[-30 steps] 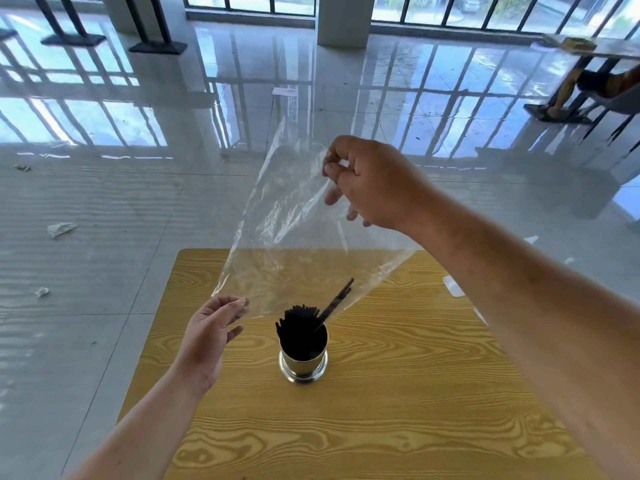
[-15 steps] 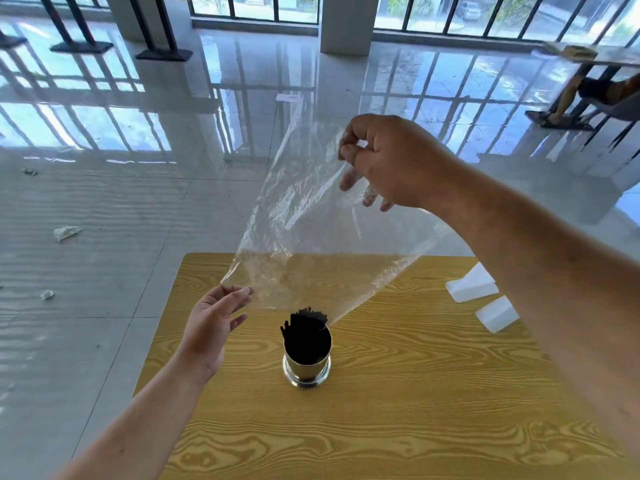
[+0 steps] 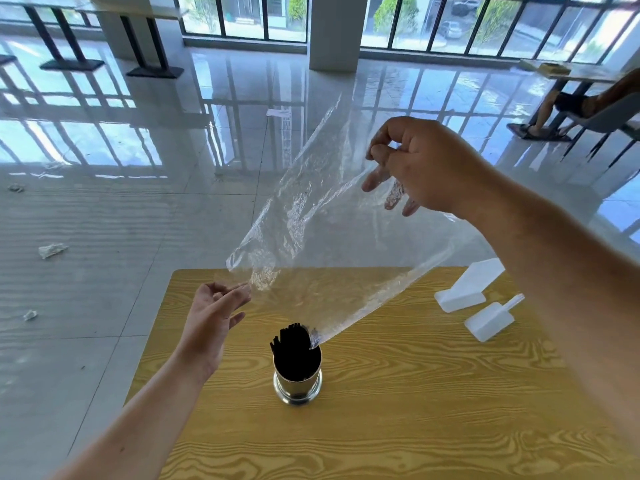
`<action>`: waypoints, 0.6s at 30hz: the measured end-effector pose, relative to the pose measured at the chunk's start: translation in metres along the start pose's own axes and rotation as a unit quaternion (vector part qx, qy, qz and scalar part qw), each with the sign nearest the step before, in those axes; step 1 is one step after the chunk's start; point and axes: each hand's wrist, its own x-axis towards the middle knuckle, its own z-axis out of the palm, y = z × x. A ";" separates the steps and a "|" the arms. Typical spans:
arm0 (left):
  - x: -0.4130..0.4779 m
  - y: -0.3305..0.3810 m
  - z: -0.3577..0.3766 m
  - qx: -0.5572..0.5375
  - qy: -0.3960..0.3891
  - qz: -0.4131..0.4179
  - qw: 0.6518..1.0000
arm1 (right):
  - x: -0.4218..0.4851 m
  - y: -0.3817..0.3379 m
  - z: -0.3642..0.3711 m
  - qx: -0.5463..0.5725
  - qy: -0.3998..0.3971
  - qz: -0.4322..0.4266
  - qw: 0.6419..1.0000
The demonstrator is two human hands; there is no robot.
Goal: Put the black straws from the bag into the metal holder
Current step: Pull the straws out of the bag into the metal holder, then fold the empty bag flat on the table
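A shiny metal holder (image 3: 298,389) stands upright on the wooden table (image 3: 398,410), packed with black straws (image 3: 294,348) that stick out of its top. Above it hangs a clear plastic bag (image 3: 329,244), tilted, with its lower corner touching the holder's rim. No straw shows inside the bag. My right hand (image 3: 426,168) pinches the bag's upper end. My left hand (image 3: 213,323) is spread open at the bag's lower left edge, its fingertips just touching the plastic.
Two white plastic pieces (image 3: 467,289) (image 3: 491,320) lie on the table's right side. Scraps of litter (image 3: 52,250) dot the glossy tile floor on the left. A seated person's legs (image 3: 550,116) and more tables are at the far right.
The last loose straw that leaned out of the holder a second ago now stands inside with the others. My right hand has moved right and tilted the bag flatter. The left hand stays by the bag's edge.
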 end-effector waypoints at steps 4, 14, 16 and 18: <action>0.001 -0.004 0.007 -0.009 -0.022 -0.025 0.999 | -0.002 0.010 -0.012 0.027 0.020 0.006 0.999; 0.001 0.006 0.032 0.035 -0.129 -0.068 0.989 | -0.017 0.065 -0.037 0.227 0.139 0.035 0.963; 0.002 0.008 0.036 0.016 -0.126 -0.075 0.989 | -0.023 0.082 -0.029 0.284 0.180 0.056 0.940; 0.004 0.011 0.044 -0.009 -0.130 -0.079 0.988 | -0.029 0.096 -0.014 0.343 0.218 0.086 0.910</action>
